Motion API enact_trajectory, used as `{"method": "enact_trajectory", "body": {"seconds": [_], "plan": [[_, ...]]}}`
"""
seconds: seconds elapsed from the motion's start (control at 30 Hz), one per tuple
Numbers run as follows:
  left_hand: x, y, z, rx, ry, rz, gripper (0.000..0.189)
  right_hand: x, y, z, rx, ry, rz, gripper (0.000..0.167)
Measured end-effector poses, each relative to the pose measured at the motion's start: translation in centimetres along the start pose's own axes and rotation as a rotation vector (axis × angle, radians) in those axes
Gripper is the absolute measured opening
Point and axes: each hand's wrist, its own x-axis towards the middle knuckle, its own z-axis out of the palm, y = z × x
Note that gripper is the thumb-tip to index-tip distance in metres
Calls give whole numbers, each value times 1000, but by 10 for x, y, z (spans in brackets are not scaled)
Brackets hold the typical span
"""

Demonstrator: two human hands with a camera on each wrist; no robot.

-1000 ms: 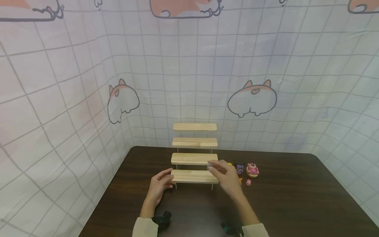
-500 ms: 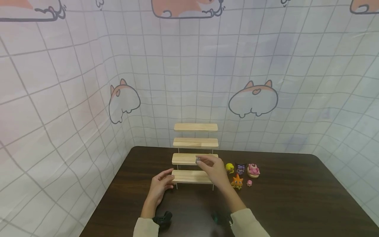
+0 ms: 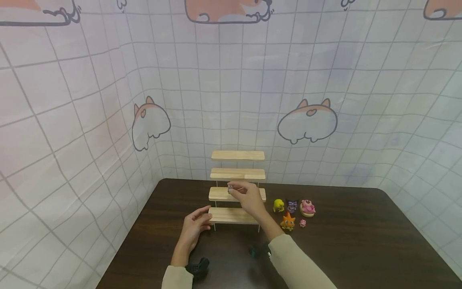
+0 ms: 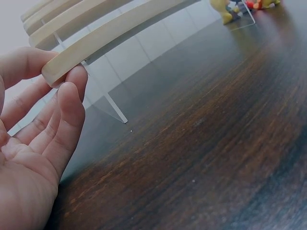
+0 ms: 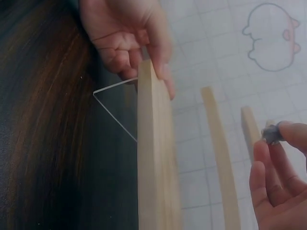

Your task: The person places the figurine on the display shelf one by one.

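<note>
A tiered wooden display shelf (image 3: 227,216) with pale boards stands on the dark table. At its lowest board's left end, my left hand (image 3: 191,230) pinches the wood, with fingers above and below the edge in the left wrist view. My right hand (image 3: 250,199) holds a tiny grey figurine (image 5: 272,134) between thumb and fingertips. In the head view it is over the left-middle of the second board from the bottom; whether it touches the wood I cannot tell. Most of the figurine is covered by fingers, so its shape is unclear.
Right of the shelf stand several small figurines: a yellow one (image 3: 278,205), a purple and black one (image 3: 292,206), a pink one on a round base (image 3: 308,208), an orange one (image 3: 288,222) and a tiny pink one (image 3: 302,223). A patterned curtain (image 3: 245,100) hangs behind.
My right hand has moved left and slightly up with the grey figurine, from the shelf's right end to over the second board. The orange and yellow figurines came into view. My left hand stayed put.
</note>
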Motion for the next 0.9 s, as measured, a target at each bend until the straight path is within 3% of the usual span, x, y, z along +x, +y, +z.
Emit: {"method": "enact_trajectory", "body": {"seconds": [0.7,0.9], "plan": [[-3,0,0,8,3,-8,47,19,9,27,-20,-12,57,25],[0,0,1,9,-1,-2,46,23,8,28,-62,-2,36,25]]}}
